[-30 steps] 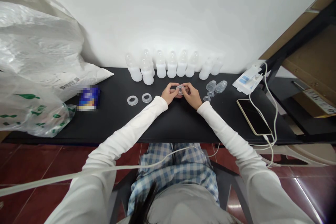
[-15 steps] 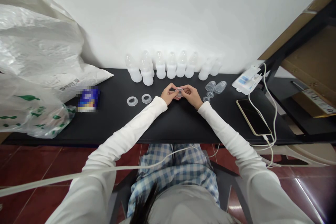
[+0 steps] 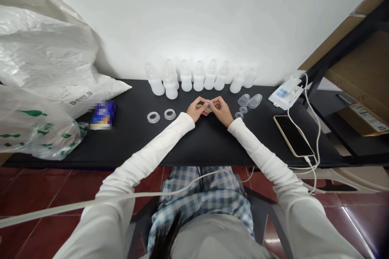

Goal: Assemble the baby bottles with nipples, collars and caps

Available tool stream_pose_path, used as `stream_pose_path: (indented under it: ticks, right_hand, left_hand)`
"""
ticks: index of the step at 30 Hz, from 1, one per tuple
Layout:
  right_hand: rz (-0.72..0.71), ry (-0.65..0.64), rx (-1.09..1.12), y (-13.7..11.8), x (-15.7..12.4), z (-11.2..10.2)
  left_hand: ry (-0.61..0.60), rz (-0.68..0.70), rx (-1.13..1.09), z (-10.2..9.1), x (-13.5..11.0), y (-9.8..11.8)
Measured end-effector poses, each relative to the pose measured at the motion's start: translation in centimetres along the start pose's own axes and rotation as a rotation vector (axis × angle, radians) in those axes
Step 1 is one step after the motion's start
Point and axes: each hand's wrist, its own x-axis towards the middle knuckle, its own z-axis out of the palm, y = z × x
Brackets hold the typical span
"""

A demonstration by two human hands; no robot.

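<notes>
My left hand [image 3: 195, 109] and my right hand [image 3: 222, 111] meet over the black table, both closed on a translucent bottle ring [image 3: 208, 106]. Thumbs and fingertips pinch it from either side. Whether a nipple sits inside it I cannot make out. Left of my hands lie two more bottle rings, one nearer [image 3: 169, 114] and one farther out [image 3: 153, 117]. To the right are two clear bottle caps [image 3: 243, 99] [image 3: 255, 100] on their sides, with two small clear nipples [image 3: 243, 109] [image 3: 239, 115] beside them.
Several white baby bottles [image 3: 198, 81] with clear domed caps stand along the wall. A phone [image 3: 293, 135] with a white cable and a white packet [image 3: 285, 92] lie at right. Plastic bags [image 3: 45, 56] and a blurred blue packet [image 3: 102, 115] occupy the left. Another cable crosses my lap.
My right hand's fingers have shifted slightly on the ring, and its wrist has moved a little left. The ring stays between both hands; the other things have not moved.
</notes>
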Motion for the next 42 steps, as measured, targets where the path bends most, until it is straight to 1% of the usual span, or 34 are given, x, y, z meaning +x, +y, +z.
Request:
stream_pose_path:
  ticks: [7, 10, 14, 18, 25, 29, 35, 42]
  right_hand:
    - [0.011, -0.02, -0.003, 0.6, 0.2, 0.0]
    - [-0.009, -0.038, -0.003, 0.5, 0.2, 0.1]
    - [-0.052, -0.059, -0.011, 0.3, 0.1, 0.1]
    - [-0.078, -0.04, -0.041, 0.0, -0.1, 0.0]
    - [-0.046, -0.06, 0.019, 0.0, 0.1, -0.2]
    - [-0.016, -0.08, 0.091, 0.1, 0.2, -0.1]
    - [0.004, -0.047, 0.113, 0.4, 0.3, 0.2]
    - [-0.047, 0.015, -0.014, 0.2, -0.1, 0.6]
  left_hand:
    - [-0.034, 0.012, 0.006, -0.1, 0.1, -0.3]
    - [-0.046, 0.008, 0.0, 0.0, 0.1, -0.4]
    - [-0.011, 0.019, 0.0, -0.1, 0.1, -0.8]
    - [0.045, 0.041, 0.008, -0.2, 0.2, -1.0]
    - [0.051, 0.006, -0.012, -0.2, 0.4, -0.9]
    - [0.066, 0.031, 0.026, -0.1, 0.3, -1.3]
    - [0.076, 0.047, 0.086, -0.1, 0.1, -1.2]
    - [0.097, 0.046, 0.128, -0.1, -0.2, -0.6]
